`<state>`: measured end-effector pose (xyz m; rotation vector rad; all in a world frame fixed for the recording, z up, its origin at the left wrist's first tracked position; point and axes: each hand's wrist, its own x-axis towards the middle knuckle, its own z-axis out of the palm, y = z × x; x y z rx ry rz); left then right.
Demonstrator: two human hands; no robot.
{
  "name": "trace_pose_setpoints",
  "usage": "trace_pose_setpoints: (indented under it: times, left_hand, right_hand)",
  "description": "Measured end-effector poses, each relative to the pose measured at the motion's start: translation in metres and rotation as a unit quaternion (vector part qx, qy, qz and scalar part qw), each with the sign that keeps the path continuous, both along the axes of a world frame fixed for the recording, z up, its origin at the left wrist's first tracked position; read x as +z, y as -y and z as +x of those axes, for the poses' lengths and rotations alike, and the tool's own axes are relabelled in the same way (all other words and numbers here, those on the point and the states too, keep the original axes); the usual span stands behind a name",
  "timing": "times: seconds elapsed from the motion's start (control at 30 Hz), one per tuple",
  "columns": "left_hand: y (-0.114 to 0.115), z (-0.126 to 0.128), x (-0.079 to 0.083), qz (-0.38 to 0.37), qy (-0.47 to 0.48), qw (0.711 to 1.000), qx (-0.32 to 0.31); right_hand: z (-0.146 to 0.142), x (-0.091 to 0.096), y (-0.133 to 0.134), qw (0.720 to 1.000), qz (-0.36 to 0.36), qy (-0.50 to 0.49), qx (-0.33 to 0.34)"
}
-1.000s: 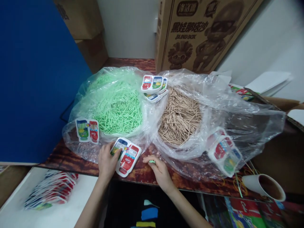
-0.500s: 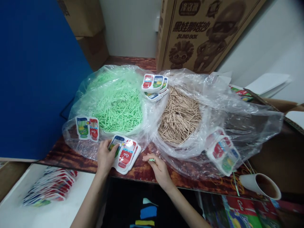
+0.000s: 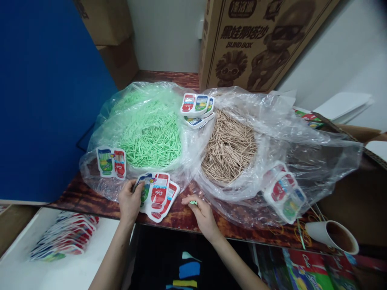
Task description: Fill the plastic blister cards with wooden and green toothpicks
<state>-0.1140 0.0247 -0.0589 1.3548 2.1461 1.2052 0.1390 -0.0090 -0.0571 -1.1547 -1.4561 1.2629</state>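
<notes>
My left hand [image 3: 130, 201] pinches the left edge of a packet [image 3: 160, 189] printed with a red cola bottle and a green-and-blue drink. Beneath it another packet [image 3: 171, 197] lies partly covered at the table's front edge. My right hand [image 3: 203, 217] is closed around a small bundle of thin green sticks [image 3: 193, 203], only their ends showing. Behind my left hand a plastic bag holds a heap of light green sticks [image 3: 154, 141]. To its right, a second bag contains brown sticks [image 3: 229, 149].
Similar packets lie on the left [image 3: 111, 162], between the bags [image 3: 198, 106] and at right [image 3: 284, 193]. A paper cup [image 3: 332, 237] with brown liquid lies tilted beside rubber bands. Many packets [image 3: 66, 235] fill a white container at lower left. A blue panel [image 3: 51, 100] bounds the left.
My left hand has drawn the top packet leftward, baring more of the packet beneath. My right hand stays in place with the green sticks.
</notes>
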Motion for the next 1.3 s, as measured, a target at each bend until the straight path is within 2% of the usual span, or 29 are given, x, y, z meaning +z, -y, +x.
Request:
trace_pose_setpoints:
  times: [0.17,0.3,0.5,0.67,0.73,0.83,0.9,0.97,1.0,1.13,1.2,1.3]
  left_hand:
    - [0.000,-0.002,0.008,0.076,-0.021,0.996,-0.044]
    - [0.000,-0.003,0.017,0.089,-0.013,0.994,-0.066]
    - [0.002,0.003,0.037,0.152,0.000,0.988,-0.041]
    - [0.007,0.005,0.040,0.133,0.033,0.987,-0.085]
    - [0.009,0.004,0.037,0.120,0.050,0.988,-0.088]
    - [0.012,0.002,0.032,0.111,0.072,0.988,-0.083]
    - [0.014,0.001,0.032,0.107,0.080,0.987,-0.084]
    - [0.014,0.002,0.033,0.101,0.088,0.987,-0.087]
    - [0.013,0.002,0.034,0.097,0.092,0.987,-0.088]
    - [0.012,0.002,0.036,0.087,0.107,0.987,-0.088]
    - [0.013,0.001,0.035,0.083,0.117,0.986,-0.086]
    - [0.015,-0.005,0.031,0.079,0.134,0.985,-0.078]
  right_hand:
    - [0.000,-0.004,0.001,1.000,0.002,-0.003,0.003]
    - [0.000,-0.003,0.000,1.000,0.002,0.000,0.005]
    - [0.000,-0.001,0.002,1.000,-0.010,0.002,0.003]
    - [-0.002,0.009,-0.007,0.998,-0.054,-0.026,-0.018]
    - [-0.003,0.023,-0.024,0.993,-0.095,-0.076,0.001]
    - [-0.010,0.050,-0.068,0.981,-0.127,-0.109,0.098]
    - [-0.018,0.066,-0.105,0.986,-0.099,-0.067,0.117]
    - [-0.031,0.074,-0.143,0.992,-0.067,0.023,0.105]
    - [-0.039,0.075,-0.161,0.992,-0.058,0.066,0.090]
    - [-0.070,0.062,-0.217,0.992,-0.048,0.103,0.050]
    - [-0.082,0.052,-0.232,0.993,-0.039,0.111,0.029]
    - [-0.095,0.040,-0.239,0.992,-0.039,0.116,0.006]
